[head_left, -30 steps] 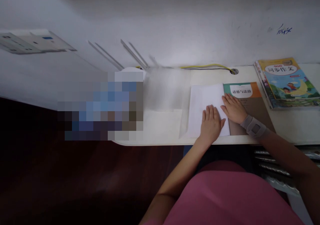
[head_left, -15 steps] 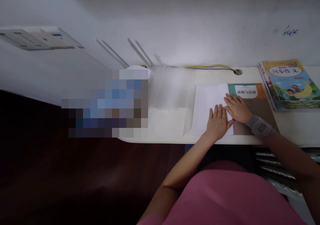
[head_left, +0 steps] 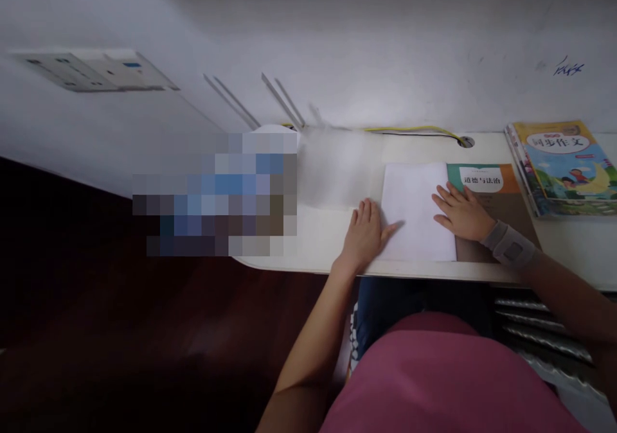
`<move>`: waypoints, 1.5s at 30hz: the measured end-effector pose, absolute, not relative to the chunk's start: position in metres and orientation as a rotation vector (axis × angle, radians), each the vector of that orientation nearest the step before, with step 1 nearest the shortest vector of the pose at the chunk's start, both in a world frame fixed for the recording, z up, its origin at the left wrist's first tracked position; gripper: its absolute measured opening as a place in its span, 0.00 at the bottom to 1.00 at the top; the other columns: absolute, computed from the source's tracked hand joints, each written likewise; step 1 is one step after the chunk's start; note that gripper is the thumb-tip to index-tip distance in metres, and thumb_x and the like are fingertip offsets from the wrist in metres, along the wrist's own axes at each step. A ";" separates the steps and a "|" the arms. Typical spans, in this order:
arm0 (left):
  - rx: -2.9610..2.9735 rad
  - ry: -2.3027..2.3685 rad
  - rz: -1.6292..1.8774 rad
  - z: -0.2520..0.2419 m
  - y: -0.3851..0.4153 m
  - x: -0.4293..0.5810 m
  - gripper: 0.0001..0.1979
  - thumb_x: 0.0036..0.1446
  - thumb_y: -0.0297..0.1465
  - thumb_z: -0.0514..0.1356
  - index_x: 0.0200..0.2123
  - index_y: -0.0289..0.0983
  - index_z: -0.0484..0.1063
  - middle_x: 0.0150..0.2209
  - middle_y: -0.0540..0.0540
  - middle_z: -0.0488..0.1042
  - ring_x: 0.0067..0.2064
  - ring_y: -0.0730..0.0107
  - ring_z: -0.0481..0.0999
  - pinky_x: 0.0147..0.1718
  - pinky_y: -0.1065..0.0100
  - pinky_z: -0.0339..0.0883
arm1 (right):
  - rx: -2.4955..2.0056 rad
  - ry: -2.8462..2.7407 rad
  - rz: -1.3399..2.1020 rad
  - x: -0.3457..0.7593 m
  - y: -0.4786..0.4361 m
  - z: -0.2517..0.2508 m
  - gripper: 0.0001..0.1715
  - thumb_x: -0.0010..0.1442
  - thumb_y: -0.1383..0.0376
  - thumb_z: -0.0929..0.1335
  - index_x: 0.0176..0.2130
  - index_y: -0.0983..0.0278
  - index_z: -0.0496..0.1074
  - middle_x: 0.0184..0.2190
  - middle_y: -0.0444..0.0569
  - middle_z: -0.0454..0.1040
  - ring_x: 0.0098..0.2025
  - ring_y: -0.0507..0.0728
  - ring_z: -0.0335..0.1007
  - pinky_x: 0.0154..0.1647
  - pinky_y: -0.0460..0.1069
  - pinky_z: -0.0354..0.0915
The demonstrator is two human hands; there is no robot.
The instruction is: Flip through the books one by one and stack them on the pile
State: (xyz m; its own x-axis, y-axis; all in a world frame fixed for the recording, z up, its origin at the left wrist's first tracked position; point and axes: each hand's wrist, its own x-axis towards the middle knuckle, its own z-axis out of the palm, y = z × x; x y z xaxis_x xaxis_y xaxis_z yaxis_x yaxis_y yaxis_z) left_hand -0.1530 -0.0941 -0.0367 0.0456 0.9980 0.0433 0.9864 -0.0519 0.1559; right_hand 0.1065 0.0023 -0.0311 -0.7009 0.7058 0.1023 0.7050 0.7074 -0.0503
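Observation:
A textbook [head_left: 486, 211] with a brown, green and orange cover lies on the white desk. White paper [head_left: 417, 211] lies beside it on the left, its right edge meeting or covering the cover; whether the two are joined I cannot tell. My right hand [head_left: 463, 213], a grey band on its wrist, rests flat with fingers spread across the cover and the paper's right edge. At the paper's left edge lies my left hand [head_left: 365, 235], fingers stretched out and the thumb over the paper. A hazy translucent sheet [head_left: 335, 173] is just beyond its fingertips.
Stacked books [head_left: 566, 163] sit on the right of the desk. A yellow cable [head_left: 414, 128] runs along the wall into a desk hole [head_left: 466, 142]. Wall sockets [head_left: 96, 70] are at upper left. A pixelated patch hides the desk's left end.
My left hand has slid left across the white paper, from beside my right hand to the paper's left edge. My right hand stays on the book. The view has shifted slightly.

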 end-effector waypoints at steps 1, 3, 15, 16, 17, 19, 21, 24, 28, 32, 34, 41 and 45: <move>2.223 2.102 0.181 -0.037 -0.096 -0.150 0.43 0.65 0.52 0.40 0.63 0.16 0.51 0.65 0.20 0.51 0.68 0.42 0.48 0.62 0.49 0.50 | -1.106 -2.807 0.001 0.102 0.002 -0.028 0.31 0.67 0.53 0.57 0.63 0.64 0.60 0.66 0.58 0.56 0.68 0.70 0.47 0.65 0.70 0.43; 2.229 2.124 0.122 -0.035 -0.099 -0.142 0.44 0.64 0.53 0.41 0.64 0.15 0.50 0.65 0.20 0.50 0.68 0.42 0.47 0.63 0.48 0.49 | -0.947 -2.852 0.026 0.087 0.002 -0.022 0.32 0.68 0.53 0.55 0.63 0.66 0.59 0.65 0.59 0.57 0.68 0.68 0.48 0.66 0.68 0.43; 2.347 2.044 0.071 -0.034 -0.144 -0.140 0.46 0.62 0.57 0.37 0.66 0.22 0.49 0.66 0.26 0.51 0.69 0.45 0.45 0.63 0.43 0.44 | -0.052 -3.130 0.404 -0.018 0.008 -0.028 0.50 0.64 0.40 0.51 0.68 0.74 0.46 0.68 0.64 0.47 0.70 0.63 0.39 0.68 0.60 0.40; 2.354 2.044 0.105 -0.036 -0.147 -0.140 0.47 0.61 0.57 0.36 0.66 0.22 0.48 0.66 0.26 0.50 0.69 0.45 0.45 0.63 0.42 0.44 | -0.045 -3.132 0.398 -0.020 0.012 -0.031 0.50 0.64 0.40 0.52 0.68 0.74 0.46 0.68 0.65 0.46 0.70 0.63 0.39 0.68 0.60 0.40; 2.362 2.039 0.134 -0.038 -0.149 -0.140 0.47 0.61 0.57 0.36 0.66 0.22 0.48 0.66 0.25 0.50 0.69 0.45 0.44 0.63 0.42 0.44 | -0.049 -3.134 0.386 -0.021 0.016 -0.033 0.50 0.64 0.40 0.52 0.68 0.75 0.46 0.68 0.65 0.46 0.70 0.64 0.39 0.68 0.60 0.40; 2.369 2.026 0.172 -0.041 -0.151 -0.141 0.47 0.61 0.57 0.36 0.66 0.22 0.49 0.66 0.25 0.51 0.69 0.44 0.45 0.63 0.42 0.44 | -0.073 -3.133 0.352 -0.023 0.030 -0.037 0.50 0.64 0.40 0.52 0.67 0.75 0.46 0.68 0.66 0.45 0.70 0.64 0.38 0.68 0.61 0.40; 2.360 2.026 0.190 -0.041 -0.151 -0.141 0.47 0.61 0.57 0.37 0.66 0.21 0.49 0.66 0.24 0.50 0.69 0.43 0.45 0.63 0.42 0.44 | -0.131 -3.121 0.317 -0.029 0.049 -0.039 0.49 0.64 0.41 0.52 0.67 0.74 0.46 0.68 0.66 0.45 0.70 0.64 0.38 0.68 0.62 0.40; 2.344 2.028 0.219 -0.041 -0.153 -0.140 0.47 0.61 0.57 0.38 0.65 0.22 0.50 0.66 0.25 0.50 0.69 0.42 0.45 0.63 0.41 0.45 | -0.294 -3.109 0.268 -0.040 0.083 -0.040 0.47 0.65 0.42 0.52 0.67 0.73 0.47 0.68 0.65 0.45 0.70 0.65 0.38 0.68 0.63 0.41; 2.340 1.999 0.242 -0.030 -0.151 -0.145 0.45 0.62 0.56 0.37 0.63 0.22 0.56 0.65 0.25 0.55 0.68 0.43 0.50 0.62 0.42 0.46 | -0.469 -3.087 0.211 -0.054 0.115 -0.042 0.43 0.66 0.45 0.52 0.67 0.72 0.49 0.68 0.65 0.46 0.70 0.66 0.39 0.67 0.64 0.44; 2.321 1.950 0.214 -0.011 -0.119 -0.157 0.40 0.65 0.52 0.36 0.60 0.24 0.62 0.62 0.30 0.63 0.67 0.48 0.53 0.64 0.48 0.46 | -0.525 -3.053 0.146 -0.058 0.119 -0.045 0.38 0.67 0.51 0.52 0.66 0.73 0.50 0.68 0.64 0.47 0.70 0.65 0.40 0.67 0.65 0.44; 2.333 1.975 0.182 -0.005 -0.093 -0.162 0.43 0.64 0.54 0.37 0.64 0.21 0.55 0.65 0.28 0.55 0.68 0.48 0.49 0.65 0.49 0.44 | -0.531 -3.046 0.126 -0.057 0.117 -0.045 0.37 0.68 0.54 0.51 0.66 0.74 0.50 0.68 0.65 0.48 0.70 0.65 0.41 0.67 0.65 0.44; 2.310 1.986 -0.002 -0.015 -0.051 -0.168 0.46 0.63 0.55 0.37 0.67 0.20 0.44 0.68 0.27 0.47 0.70 0.48 0.42 0.65 0.48 0.37 | -0.527 -3.031 0.144 -0.057 0.122 -0.048 0.36 0.67 0.56 0.50 0.65 0.74 0.51 0.68 0.63 0.48 0.70 0.65 0.42 0.66 0.66 0.44; 2.329 1.982 -0.021 -0.018 -0.070 -0.166 0.47 0.62 0.56 0.34 0.67 0.20 0.45 0.68 0.28 0.47 0.70 0.48 0.42 0.65 0.46 0.36 | -0.525 -3.030 0.142 -0.058 0.125 -0.051 0.35 0.67 0.56 0.51 0.65 0.73 0.52 0.68 0.62 0.48 0.70 0.65 0.42 0.66 0.66 0.44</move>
State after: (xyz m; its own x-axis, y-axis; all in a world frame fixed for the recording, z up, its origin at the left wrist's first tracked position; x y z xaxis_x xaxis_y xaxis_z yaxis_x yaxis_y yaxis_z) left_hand -0.1659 -0.0697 -0.0181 0.1610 0.9849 -0.0642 0.9860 -0.1577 0.0546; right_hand -0.0579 0.1255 -0.0506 -0.9398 0.3385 0.0466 0.3327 0.9376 -0.1013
